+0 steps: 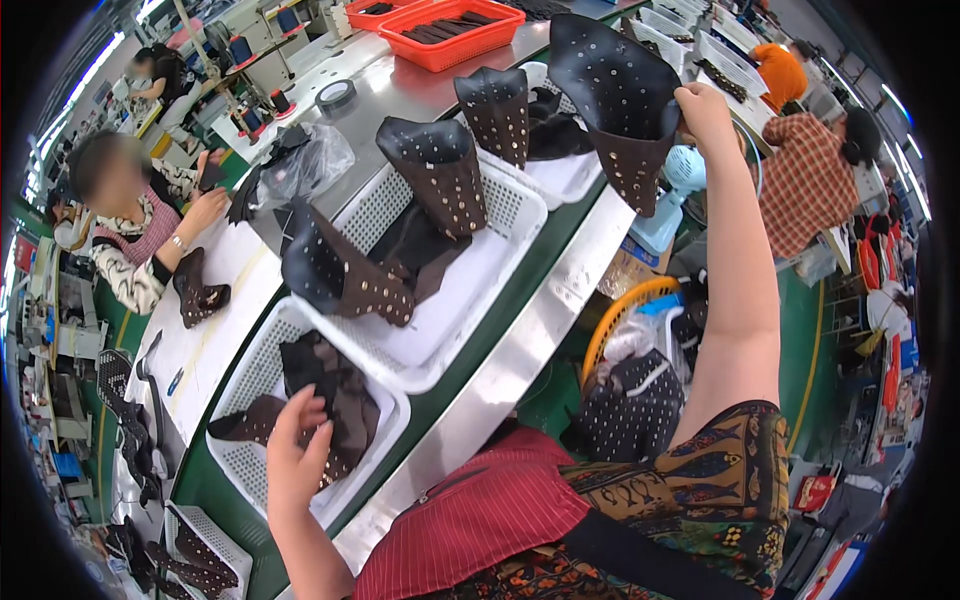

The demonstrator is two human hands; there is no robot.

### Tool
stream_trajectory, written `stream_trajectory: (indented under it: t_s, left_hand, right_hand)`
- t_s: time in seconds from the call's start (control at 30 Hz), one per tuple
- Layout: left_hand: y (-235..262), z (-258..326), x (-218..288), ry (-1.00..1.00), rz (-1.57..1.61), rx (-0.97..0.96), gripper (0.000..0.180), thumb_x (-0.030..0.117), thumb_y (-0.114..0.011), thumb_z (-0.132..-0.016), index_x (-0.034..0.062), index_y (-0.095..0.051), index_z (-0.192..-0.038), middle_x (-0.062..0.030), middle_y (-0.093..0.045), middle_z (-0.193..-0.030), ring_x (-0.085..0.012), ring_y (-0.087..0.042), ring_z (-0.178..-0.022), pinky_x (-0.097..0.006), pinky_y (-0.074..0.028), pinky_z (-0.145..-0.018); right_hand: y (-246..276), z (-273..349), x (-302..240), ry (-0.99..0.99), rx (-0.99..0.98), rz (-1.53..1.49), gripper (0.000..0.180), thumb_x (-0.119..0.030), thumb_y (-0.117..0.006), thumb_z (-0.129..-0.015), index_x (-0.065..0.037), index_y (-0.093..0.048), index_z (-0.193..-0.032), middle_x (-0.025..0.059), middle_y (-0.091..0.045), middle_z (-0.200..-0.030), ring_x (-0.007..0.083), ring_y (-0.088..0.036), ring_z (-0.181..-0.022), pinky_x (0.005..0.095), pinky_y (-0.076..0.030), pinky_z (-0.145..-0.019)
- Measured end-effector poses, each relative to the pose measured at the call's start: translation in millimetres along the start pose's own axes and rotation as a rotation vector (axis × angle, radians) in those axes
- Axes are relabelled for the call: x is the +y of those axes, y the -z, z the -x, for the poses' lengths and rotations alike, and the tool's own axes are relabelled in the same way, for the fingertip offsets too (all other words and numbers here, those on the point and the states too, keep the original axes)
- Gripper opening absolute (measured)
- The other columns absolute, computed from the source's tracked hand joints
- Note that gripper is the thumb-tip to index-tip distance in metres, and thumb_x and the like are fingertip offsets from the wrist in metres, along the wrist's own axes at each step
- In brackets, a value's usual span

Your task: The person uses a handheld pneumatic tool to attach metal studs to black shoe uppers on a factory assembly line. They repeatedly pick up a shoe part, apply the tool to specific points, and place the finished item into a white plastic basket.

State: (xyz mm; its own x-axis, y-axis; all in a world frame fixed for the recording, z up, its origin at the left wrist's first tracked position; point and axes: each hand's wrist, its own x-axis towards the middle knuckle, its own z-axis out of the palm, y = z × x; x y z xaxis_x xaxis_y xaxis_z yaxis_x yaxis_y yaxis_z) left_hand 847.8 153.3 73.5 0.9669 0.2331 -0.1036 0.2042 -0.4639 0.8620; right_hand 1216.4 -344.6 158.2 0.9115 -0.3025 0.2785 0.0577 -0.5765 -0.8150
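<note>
My right hand [706, 118] is raised at the upper right. Its fingers pinch the rim of a dark brown boot upper [630, 150] with metal studs, which hangs with its wide end up. My left hand [298, 450], fingers apart, is over the near white basket [395, 425]; whether it touches the dark pieces [335, 380] inside, I cannot tell. In the middle basket [525, 240] stand two more studded boot uppers, one upright [440, 175] and one leaning [335, 265]. Another boot upper [497, 115] stands in the basket beyond.
The baskets sit on a green conveyor belt [445, 395] edged by a metal rail [545, 310]. A red-orange basket [455, 50] of dark strips is at the back. An orange-rimmed bin [610, 325] and a light-blue fan [675, 195] stand right. A co-worker [130, 240] sits at left.
</note>
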Motion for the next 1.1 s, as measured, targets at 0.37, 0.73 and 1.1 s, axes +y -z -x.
stream_trajectory:
  t_s: [0.37,0.73,1.1]
  left_hand:
    - [-18,-16,-5,0.350,-0.158,0.183,0.045,-0.003,-0.059,-0.081,0.0009,-0.051,-0.125,-0.0124,-0.062,-0.105,-0.0176,-0.060,-0.090,-0.030,-0.048,-0.081]
    - [-31,5,-13,0.245,-0.182,0.245,0.039,0.002,-0.061,-0.083,0.0058,-0.056,-0.122,-0.0108,-0.064,-0.106,-0.0185,-0.061,-0.091,-0.030,-0.048,-0.079]
    - [-39,70,-42,-0.162,-0.080,0.184,0.025,0.019,-0.049,-0.093,0.0011,-0.063,-0.104,-0.0148,-0.063,-0.101,-0.0334,-0.060,-0.094,-0.040,-0.048,-0.082]
  right_hand:
    - [-158,-182,140,0.020,0.147,0.389,0.033,-0.026,-0.058,-0.081,0.004,-0.068,-0.092,0.0122,-0.065,-0.067,0.0185,-0.062,-0.054,0.0303,-0.050,-0.053]
    - [-168,-33,56,-0.059,-0.310,-0.347,0.031,-0.024,-0.057,-0.091,-0.005,-0.059,-0.116,0.0055,-0.065,-0.097,0.0118,-0.061,-0.079,0.0246,-0.051,-0.069]
    - [-87,241,-25,0.101,-0.644,-0.263,0.024,-0.020,-0.046,-0.098,-0.004,-0.054,-0.082,0.0006,-0.048,-0.070,0.0077,-0.044,-0.060,0.0217,-0.038,-0.057]
